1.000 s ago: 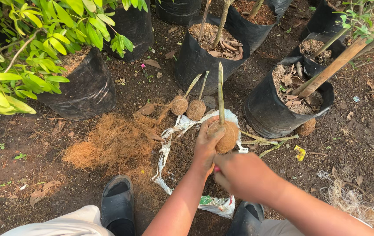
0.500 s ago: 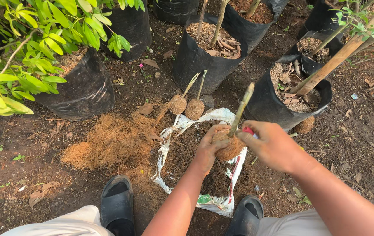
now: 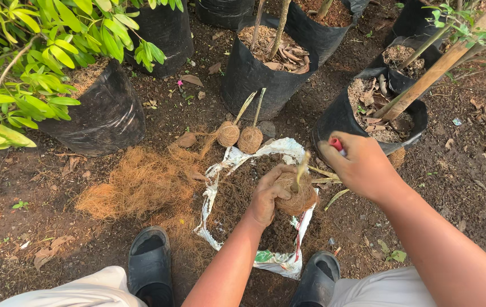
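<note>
My left hand [image 3: 268,193] grips a ball of brown coconut fibre [image 3: 298,197] with a short cut stem [image 3: 301,169] sticking up from it, held over a white sack [image 3: 215,193] spread open with dark soil on it. To the right of the ball, my right hand [image 3: 362,165] is closed around a small red-handled tool [image 3: 337,145]; its blade is hidden. Two finished fibre balls with stems [image 3: 240,135] stand on the ground just beyond the sack.
A heap of loose coconut fibre [image 3: 140,182] lies left of the sack. Black grow bags [image 3: 106,111] with plants ring the spot, one [image 3: 257,71] straight ahead and one [image 3: 362,113] holding a bamboo stake. My black sandals [image 3: 151,258] rest near the sack.
My right hand let go of the stem and drew away to the right with the red-handled tool. The fibre ball sank a little lower in my left hand.
</note>
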